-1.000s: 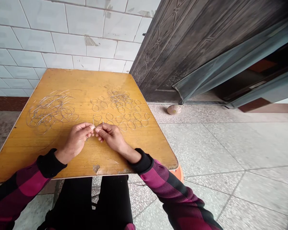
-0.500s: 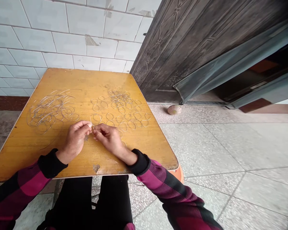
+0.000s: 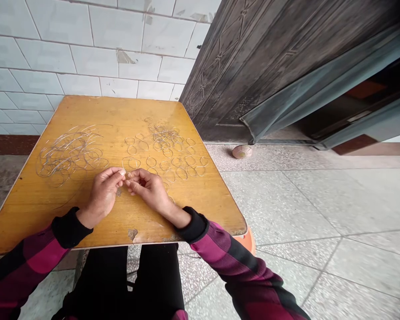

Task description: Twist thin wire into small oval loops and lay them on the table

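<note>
From where I stand, I see the left hand (image 3: 103, 193) with thumb and forefinger pressed together at the tips, pinching a thin piece of wire (image 3: 122, 163). The right hand (image 3: 150, 189) meets it just beside, its thumb and fingers also drawn in close on the same wire, though the fingers hide exactly where each one grips. The wire rises in a curve above the fingertips, on the far side of both hands, over the near middle of the table (image 3: 206, 218).

Left of the hands and farther off lies a loose tangle of wires (image 3: 71, 153), with some ends sticking out. Beyond the right hand, small wire loops (image 3: 182, 169) are spread out, many in pairs like a figure eight; a couple sit partly behind its wrist. Past them is a denser heap of loops (image 3: 165, 138).

Black cuffs (image 3: 195, 224) end the checked pink and black sleeves (image 3: 40, 255). The tabletop is chipped at its near edge, and an orange stool (image 3: 249, 240) peeks out under the right corner. A tiled wall (image 3: 116, 26) stands behind. To the right are a dark door (image 3: 246, 58), a grey-green curtain (image 3: 293, 98) and a ball (image 3: 242, 152) on the floor (image 3: 296, 204).
</note>
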### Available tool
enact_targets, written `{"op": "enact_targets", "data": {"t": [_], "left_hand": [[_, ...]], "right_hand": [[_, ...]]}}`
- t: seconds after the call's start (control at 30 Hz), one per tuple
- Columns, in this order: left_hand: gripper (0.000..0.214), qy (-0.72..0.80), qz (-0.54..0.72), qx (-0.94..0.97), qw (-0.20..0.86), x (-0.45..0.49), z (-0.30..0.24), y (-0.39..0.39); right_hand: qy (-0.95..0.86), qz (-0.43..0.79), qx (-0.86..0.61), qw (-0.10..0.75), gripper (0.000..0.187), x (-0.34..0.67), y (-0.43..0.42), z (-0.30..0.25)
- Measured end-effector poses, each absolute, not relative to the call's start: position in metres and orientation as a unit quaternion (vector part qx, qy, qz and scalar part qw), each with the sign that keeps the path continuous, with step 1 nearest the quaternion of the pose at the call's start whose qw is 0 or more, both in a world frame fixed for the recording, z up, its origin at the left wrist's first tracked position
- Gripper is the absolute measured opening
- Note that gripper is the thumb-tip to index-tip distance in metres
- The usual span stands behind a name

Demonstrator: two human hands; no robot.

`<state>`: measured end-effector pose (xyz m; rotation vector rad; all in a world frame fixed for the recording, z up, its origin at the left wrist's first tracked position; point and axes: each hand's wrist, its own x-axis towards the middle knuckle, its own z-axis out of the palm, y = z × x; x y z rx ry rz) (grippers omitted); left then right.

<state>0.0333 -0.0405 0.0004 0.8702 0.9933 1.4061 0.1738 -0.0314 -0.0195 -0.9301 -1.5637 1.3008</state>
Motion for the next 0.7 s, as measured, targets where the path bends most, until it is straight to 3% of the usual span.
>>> {"op": "enact_targets", "data": {"t": [0.23, 0.4, 0.7], "left_hand": [[0.02, 0.428, 0.552, 0.391, 0.599, 0.033, 0.003, -0.044], [0.025, 0.458, 0.504, 0.449, 0.578, 0.018, 0.001, -0.042], [0.026, 0.441, 0.445, 0.49, 0.606, 0.018, 0.005, -0.047]], "right_hand": [[-0.586, 0.563, -0.369, 0.451, 0.029, 0.177, -0.028, -0.015], [-0.606, 0.501, -0.405, 0.466, 0.022, 0.191, -0.024, -0.009], [-0.773, 0.151, -0.445, 0.425, 0.019, 0.199, -0.026, -0.005]]}}
